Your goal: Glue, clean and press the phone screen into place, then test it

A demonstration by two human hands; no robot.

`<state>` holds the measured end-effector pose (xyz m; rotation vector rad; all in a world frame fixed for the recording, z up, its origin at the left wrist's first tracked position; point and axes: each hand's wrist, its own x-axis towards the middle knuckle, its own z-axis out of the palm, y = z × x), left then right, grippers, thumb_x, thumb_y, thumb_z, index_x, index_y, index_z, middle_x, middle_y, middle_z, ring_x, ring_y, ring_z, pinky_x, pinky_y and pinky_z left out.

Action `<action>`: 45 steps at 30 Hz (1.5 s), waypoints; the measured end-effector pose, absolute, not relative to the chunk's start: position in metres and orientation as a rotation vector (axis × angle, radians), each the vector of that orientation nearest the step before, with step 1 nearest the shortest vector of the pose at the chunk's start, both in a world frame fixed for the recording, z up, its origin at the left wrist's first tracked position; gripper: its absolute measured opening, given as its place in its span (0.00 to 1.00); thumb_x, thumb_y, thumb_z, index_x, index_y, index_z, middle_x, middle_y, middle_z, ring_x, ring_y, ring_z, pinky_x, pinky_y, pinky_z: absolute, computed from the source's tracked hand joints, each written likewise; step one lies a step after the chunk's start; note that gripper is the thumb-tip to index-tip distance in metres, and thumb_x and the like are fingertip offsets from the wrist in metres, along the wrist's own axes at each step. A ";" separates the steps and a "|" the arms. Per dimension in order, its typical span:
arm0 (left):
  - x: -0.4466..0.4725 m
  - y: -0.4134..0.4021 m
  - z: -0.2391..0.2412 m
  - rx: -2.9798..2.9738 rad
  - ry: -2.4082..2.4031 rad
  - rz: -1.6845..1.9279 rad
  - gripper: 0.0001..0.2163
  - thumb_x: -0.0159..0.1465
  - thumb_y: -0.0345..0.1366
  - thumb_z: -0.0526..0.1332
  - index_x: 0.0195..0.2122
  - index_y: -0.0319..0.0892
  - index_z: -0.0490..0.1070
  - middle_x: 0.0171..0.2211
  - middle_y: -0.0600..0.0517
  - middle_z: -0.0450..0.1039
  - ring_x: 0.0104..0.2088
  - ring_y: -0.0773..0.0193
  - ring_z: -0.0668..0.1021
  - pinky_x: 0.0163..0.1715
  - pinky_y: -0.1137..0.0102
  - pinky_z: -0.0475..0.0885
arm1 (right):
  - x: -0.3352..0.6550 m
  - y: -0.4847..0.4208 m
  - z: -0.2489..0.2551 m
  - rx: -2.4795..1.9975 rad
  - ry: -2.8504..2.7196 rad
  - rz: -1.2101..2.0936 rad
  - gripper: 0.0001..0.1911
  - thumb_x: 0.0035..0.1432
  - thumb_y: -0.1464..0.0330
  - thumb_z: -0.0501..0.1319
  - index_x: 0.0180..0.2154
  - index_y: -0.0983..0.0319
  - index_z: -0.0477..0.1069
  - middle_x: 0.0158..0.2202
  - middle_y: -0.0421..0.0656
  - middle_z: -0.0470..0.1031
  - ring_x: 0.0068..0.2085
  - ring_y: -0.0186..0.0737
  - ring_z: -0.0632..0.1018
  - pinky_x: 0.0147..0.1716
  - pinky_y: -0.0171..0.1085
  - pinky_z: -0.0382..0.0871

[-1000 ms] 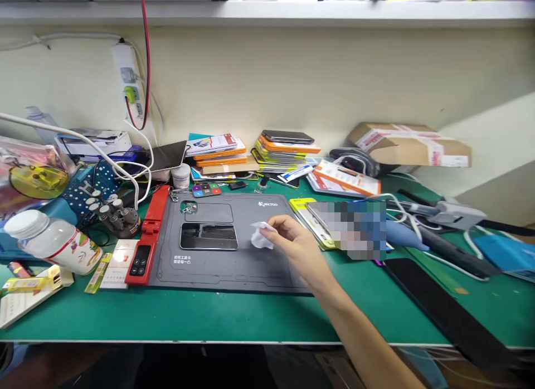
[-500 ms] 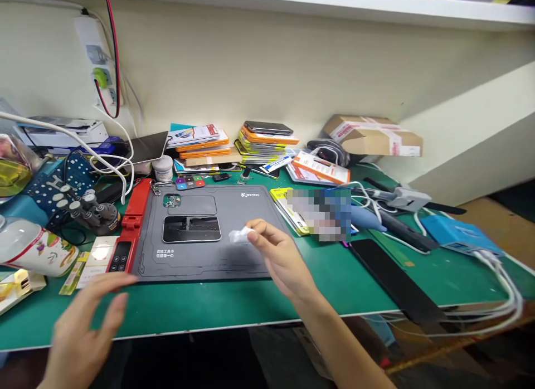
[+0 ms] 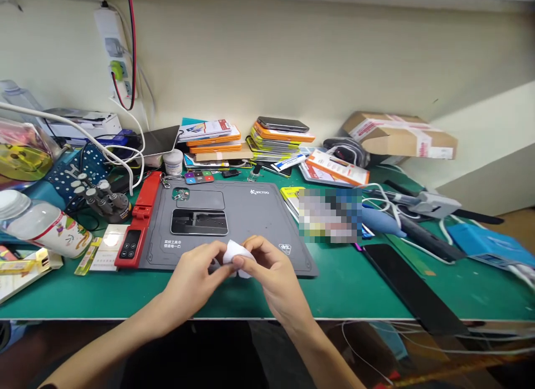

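Both my hands meet over the near edge of a grey work mat (image 3: 251, 222). My left hand (image 3: 194, 277) and my right hand (image 3: 271, 272) pinch a small white wipe (image 3: 234, 254) between their fingertips, just above the mat. On the mat behind them lies a dark phone back frame (image 3: 199, 222) with a camera cut-out piece (image 3: 180, 194) beyond it. A red tool (image 3: 137, 227) with buttons lies along the mat's left edge.
The green bench (image 3: 355, 288) holds stacks of orange and yellow boxes (image 3: 280, 138), a cardboard box (image 3: 397, 135), a white bottle (image 3: 42, 224), a screwdriver stand (image 3: 104, 202), a dark strip (image 3: 409, 288), cables and a blue tool at right. A power strip (image 3: 115, 49) hangs on the wall.
My left hand came up from the lower left and joined my right hand on the white wipe. My right hand drew the wipe back toward the mat's near edge.
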<state>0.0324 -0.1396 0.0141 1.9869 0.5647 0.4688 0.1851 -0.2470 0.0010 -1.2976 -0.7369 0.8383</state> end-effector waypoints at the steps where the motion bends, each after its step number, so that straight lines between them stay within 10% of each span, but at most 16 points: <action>1: 0.031 -0.136 0.017 1.936 0.559 0.453 0.10 0.74 0.46 0.62 0.42 0.46 0.77 0.36 0.55 0.79 0.36 0.62 0.78 0.39 0.67 0.70 | 0.189 -0.247 0.001 -1.302 -0.739 0.872 0.19 0.53 0.55 0.77 0.30 0.57 0.72 0.30 0.37 0.71 0.33 0.37 0.72 0.34 0.37 0.68; 8: 0.019 -0.118 0.025 1.483 0.487 0.271 0.15 0.69 0.48 0.68 0.45 0.42 0.82 0.41 0.50 0.80 0.37 0.65 0.75 0.39 0.71 0.68 | 0.200 -0.243 -0.003 -1.078 -0.615 1.185 0.19 0.58 0.50 0.75 0.42 0.56 0.78 0.44 0.42 0.80 0.42 0.40 0.77 0.42 0.38 0.71; 12: 0.013 -0.120 0.021 1.116 0.507 0.272 0.18 0.65 0.49 0.72 0.48 0.42 0.81 0.36 0.52 0.77 0.32 0.70 0.72 0.34 0.73 0.68 | 0.186 -0.244 -0.006 -0.870 -0.517 1.434 0.38 0.54 0.48 0.76 0.62 0.54 0.73 0.53 0.46 0.80 0.49 0.45 0.79 0.51 0.42 0.73; 22: -0.001 -0.119 0.022 1.018 0.433 0.319 0.17 0.65 0.47 0.73 0.51 0.45 0.80 0.39 0.51 0.76 0.34 0.69 0.74 0.33 0.75 0.68 | 0.162 -0.248 0.005 -0.837 -0.442 1.555 0.33 0.52 0.64 0.78 0.60 0.53 0.75 0.50 0.42 0.82 0.46 0.42 0.83 0.54 0.41 0.73; 37: -0.015 -0.109 0.030 1.959 0.254 0.692 0.09 0.73 0.29 0.61 0.36 0.43 0.79 0.38 0.53 0.81 0.40 0.66 0.82 0.44 0.73 0.74 | 0.166 -0.255 0.000 -1.291 -1.076 0.216 0.22 0.68 0.74 0.66 0.59 0.49 0.75 0.40 0.38 0.77 0.42 0.35 0.79 0.48 0.37 0.77; 45: -0.018 -0.113 0.034 2.179 0.153 0.865 0.15 0.72 0.22 0.58 0.39 0.46 0.82 0.41 0.53 0.81 0.42 0.68 0.81 0.44 0.73 0.72 | 0.168 -0.254 0.006 -1.160 -1.153 0.139 0.24 0.67 0.80 0.61 0.57 0.50 0.75 0.37 0.39 0.73 0.38 0.36 0.77 0.39 0.37 0.76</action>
